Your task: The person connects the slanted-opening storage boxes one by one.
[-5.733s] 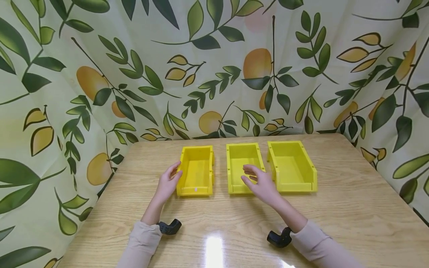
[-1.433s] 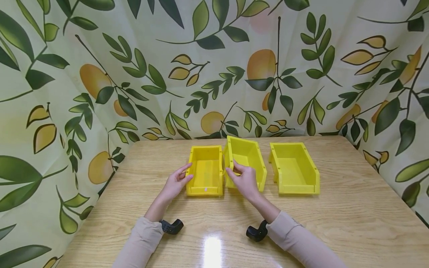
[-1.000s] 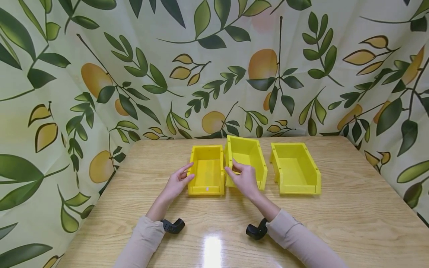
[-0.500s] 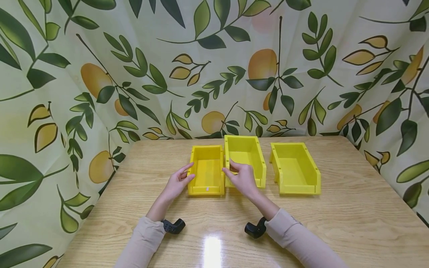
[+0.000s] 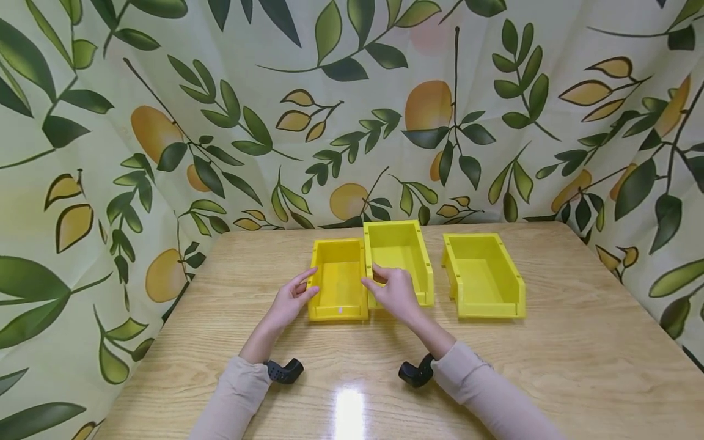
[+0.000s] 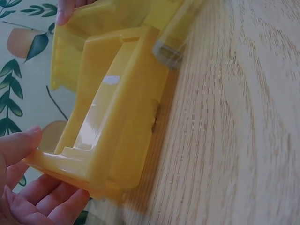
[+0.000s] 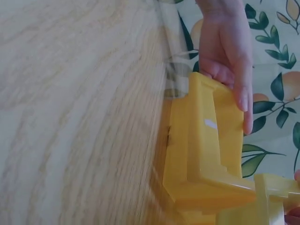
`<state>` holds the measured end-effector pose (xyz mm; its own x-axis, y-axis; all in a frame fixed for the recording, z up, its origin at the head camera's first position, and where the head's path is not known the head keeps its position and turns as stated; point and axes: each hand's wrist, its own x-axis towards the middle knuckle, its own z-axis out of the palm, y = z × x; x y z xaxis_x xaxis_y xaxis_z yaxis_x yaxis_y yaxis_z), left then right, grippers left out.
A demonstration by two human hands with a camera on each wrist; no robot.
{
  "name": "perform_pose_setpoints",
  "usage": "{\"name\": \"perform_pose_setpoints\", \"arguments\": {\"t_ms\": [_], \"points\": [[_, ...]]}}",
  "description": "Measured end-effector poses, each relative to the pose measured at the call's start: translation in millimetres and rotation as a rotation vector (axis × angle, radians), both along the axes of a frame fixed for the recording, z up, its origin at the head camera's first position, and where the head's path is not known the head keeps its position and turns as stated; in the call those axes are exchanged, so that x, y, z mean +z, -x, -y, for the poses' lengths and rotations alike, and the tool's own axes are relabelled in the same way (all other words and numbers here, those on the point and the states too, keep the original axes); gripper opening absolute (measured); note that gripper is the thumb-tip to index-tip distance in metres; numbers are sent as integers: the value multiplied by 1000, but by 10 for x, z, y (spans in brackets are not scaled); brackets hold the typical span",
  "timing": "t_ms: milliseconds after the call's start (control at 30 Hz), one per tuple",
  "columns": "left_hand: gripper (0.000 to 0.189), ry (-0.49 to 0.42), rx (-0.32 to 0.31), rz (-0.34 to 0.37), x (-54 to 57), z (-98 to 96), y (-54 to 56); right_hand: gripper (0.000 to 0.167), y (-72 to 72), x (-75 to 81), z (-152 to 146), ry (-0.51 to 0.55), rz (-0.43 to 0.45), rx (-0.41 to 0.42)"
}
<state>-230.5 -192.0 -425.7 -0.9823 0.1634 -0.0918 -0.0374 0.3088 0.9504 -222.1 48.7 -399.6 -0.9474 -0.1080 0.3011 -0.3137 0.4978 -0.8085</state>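
Pinching left walls, the left hand [image 5: 285, 304] holds the deeper-yellow bin [image 5: 341, 284], the right hand [image 5: 398, 296] the middle bin [image 5: 404, 252].

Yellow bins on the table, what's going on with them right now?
A person has both hands on two of three yellow bins. The left hand grips the left wall of the darker yellow bin. The right hand pinches the left wall of the middle bin, which sits close along the darker one's right side, set a little farther back. Whether it rests fully on the table is hard to tell. The right-hand bin stands apart, untouched.
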Motion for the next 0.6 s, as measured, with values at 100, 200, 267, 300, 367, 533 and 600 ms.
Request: {"name": "perform_pose_setpoints", "arguments": {"t_ms": [100,200,267,300,367,533,600], "points": [[53,1,6,-5,0,-6,-1,47,23,-6,-6,-39,-5,-9],[53,-5,9,-11,-9,-17,-2,50,30,-24,-18,-107,-48,-20],[53,-7,11,-14,-14,-26,-1,53,31,-32,-25,-160,-96,-22],[53,-8,14,-14,-17,-30,-1,54,31,-34,-28,-185,-123,-18],[53,-11,19,-12,-19,-35,0,58,35,-33,-33,-220,-160,-8],[52,-13,25,-12,-12,-39,-1,62,59,-2,-24,-289,-189,16],[52,-15,21,-15,-8,-38,-1,62,78,20,-10,-317,-188,18]]}}
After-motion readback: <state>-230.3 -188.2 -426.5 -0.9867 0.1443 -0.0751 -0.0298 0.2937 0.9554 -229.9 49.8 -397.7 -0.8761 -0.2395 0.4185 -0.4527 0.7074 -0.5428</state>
